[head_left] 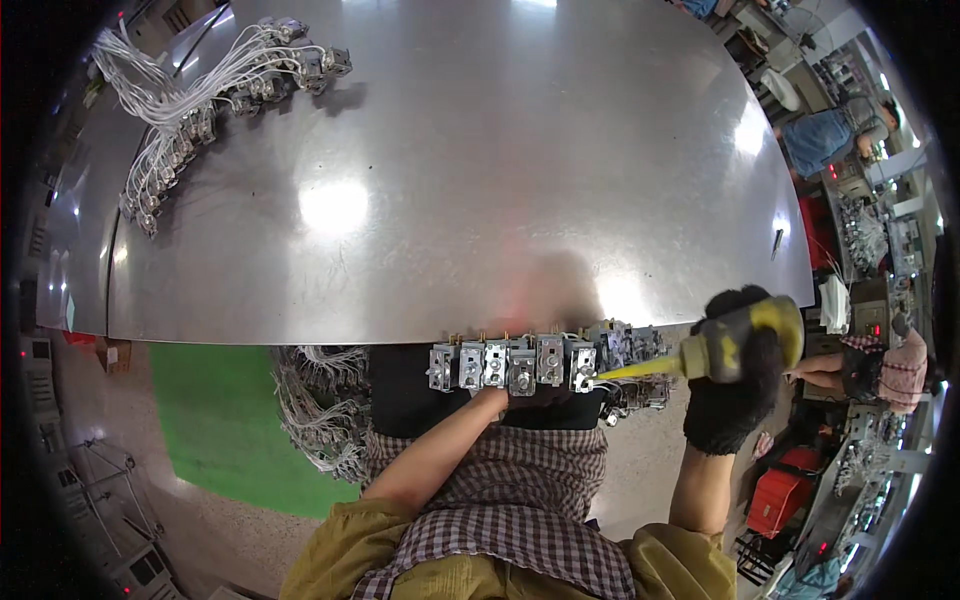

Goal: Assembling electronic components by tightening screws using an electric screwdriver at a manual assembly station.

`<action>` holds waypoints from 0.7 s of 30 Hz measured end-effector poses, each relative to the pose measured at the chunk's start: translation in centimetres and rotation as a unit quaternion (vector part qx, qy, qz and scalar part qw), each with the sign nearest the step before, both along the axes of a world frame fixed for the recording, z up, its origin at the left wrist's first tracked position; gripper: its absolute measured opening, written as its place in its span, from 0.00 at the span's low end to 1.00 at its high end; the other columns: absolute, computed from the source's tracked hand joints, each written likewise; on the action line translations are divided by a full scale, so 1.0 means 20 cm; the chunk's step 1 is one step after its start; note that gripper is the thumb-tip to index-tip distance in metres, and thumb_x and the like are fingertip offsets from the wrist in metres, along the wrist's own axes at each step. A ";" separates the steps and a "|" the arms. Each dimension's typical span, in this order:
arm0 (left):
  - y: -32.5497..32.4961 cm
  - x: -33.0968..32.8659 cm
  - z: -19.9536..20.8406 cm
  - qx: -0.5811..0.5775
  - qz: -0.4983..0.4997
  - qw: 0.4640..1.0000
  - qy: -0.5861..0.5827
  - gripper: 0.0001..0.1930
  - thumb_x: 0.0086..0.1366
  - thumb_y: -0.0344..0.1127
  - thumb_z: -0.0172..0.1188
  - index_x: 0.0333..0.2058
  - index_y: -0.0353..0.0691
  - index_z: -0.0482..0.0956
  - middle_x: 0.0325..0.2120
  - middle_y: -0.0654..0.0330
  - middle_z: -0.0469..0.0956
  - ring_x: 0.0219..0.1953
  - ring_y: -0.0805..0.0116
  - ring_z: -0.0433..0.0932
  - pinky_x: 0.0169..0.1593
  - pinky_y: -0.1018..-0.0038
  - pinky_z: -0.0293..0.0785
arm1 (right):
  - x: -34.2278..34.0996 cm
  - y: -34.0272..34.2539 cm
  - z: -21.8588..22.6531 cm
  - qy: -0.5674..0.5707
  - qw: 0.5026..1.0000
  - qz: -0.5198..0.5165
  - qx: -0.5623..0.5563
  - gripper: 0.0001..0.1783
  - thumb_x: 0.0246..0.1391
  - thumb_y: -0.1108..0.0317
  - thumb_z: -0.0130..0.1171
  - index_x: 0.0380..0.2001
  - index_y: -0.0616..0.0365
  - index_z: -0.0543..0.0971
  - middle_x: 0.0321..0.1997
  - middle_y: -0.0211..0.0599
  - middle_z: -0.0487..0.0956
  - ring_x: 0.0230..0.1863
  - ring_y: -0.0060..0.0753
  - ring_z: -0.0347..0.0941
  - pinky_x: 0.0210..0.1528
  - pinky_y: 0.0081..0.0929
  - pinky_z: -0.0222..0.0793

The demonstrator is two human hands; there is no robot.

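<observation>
left forearm (440, 450) slants inward to a half-hidden left grip (490, 399); gloved right grip (738, 396) curls closed.

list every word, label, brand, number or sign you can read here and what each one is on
Nothing in the picture can be read.
Yellow tool in the gloved right hand: any marking is too blurred to make out.
Row of metal parts: any marks are too small to read.
Small red-lit panel at the right: too small to read.
</observation>
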State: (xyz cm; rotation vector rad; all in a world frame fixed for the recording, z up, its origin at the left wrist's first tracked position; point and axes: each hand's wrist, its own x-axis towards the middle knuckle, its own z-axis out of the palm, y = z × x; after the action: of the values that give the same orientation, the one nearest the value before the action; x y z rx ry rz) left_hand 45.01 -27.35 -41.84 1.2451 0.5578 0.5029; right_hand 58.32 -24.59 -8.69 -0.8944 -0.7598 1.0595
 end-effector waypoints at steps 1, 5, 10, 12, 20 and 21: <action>0.01 0.01 -0.01 0.003 0.001 1.000 0.001 0.14 0.61 0.48 0.46 0.31 0.43 0.69 0.24 0.65 0.68 0.26 0.74 0.65 0.33 0.76 0.66 | 0.03 -0.02 -0.02 0.015 0.999 -0.025 0.024 0.28 0.51 0.59 0.51 0.51 0.64 0.62 0.49 0.41 0.68 0.50 0.39 0.65 0.50 0.35 0.62; 0.04 0.01 -0.05 0.015 0.004 1.000 0.005 0.14 0.61 0.48 0.46 0.31 0.43 0.69 0.25 0.65 0.68 0.26 0.74 0.66 0.34 0.76 0.66 | 0.04 -0.13 -0.04 -0.064 0.998 -0.004 0.025 0.31 0.45 0.60 0.54 0.52 0.63 0.61 0.49 0.43 0.68 0.51 0.41 0.64 0.49 0.36 0.62; 0.05 0.05 -0.09 0.036 0.007 0.999 0.009 0.14 0.61 0.48 0.46 0.32 0.42 0.69 0.26 0.65 0.69 0.27 0.74 0.66 0.34 0.76 0.67 | 0.01 -0.17 -0.13 -0.124 0.987 -0.095 0.044 0.33 0.42 0.62 0.55 0.52 0.64 0.61 0.47 0.45 0.69 0.46 0.41 0.67 0.49 0.37 0.63; 0.04 0.03 -0.11 0.045 0.013 0.999 0.011 0.14 0.61 0.47 0.45 0.32 0.42 0.69 0.26 0.65 0.69 0.27 0.74 0.66 0.35 0.76 0.67 | 0.00 -0.16 -0.10 -0.174 0.983 -0.059 0.029 0.34 0.41 0.59 0.57 0.51 0.64 0.61 0.47 0.46 0.69 0.45 0.41 0.68 0.50 0.36 0.64; 0.05 0.04 -0.18 0.082 0.033 0.996 0.004 0.14 0.61 0.47 0.45 0.33 0.42 0.69 0.28 0.64 0.70 0.29 0.74 0.67 0.35 0.76 0.67 | 0.07 -0.18 -0.08 -0.468 0.882 0.002 0.044 0.35 0.39 0.56 0.60 0.48 0.64 0.63 0.45 0.44 0.69 0.44 0.39 0.68 0.49 0.33 0.63; 0.03 0.04 -0.18 0.087 0.034 0.996 0.002 0.14 0.62 0.47 0.45 0.34 0.42 0.69 0.28 0.64 0.70 0.29 0.74 0.67 0.35 0.76 0.67 | 0.06 -0.18 -0.04 -0.530 0.847 0.032 0.037 0.35 0.38 0.56 0.61 0.48 0.64 0.63 0.45 0.43 0.70 0.44 0.38 0.68 0.49 0.33 0.63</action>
State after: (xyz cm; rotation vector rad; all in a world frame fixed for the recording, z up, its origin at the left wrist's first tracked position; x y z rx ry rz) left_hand 45.79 -26.74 -45.52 1.3959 0.5711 0.6166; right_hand 59.55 -28.15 -9.59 -1.3982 -1.7395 0.5024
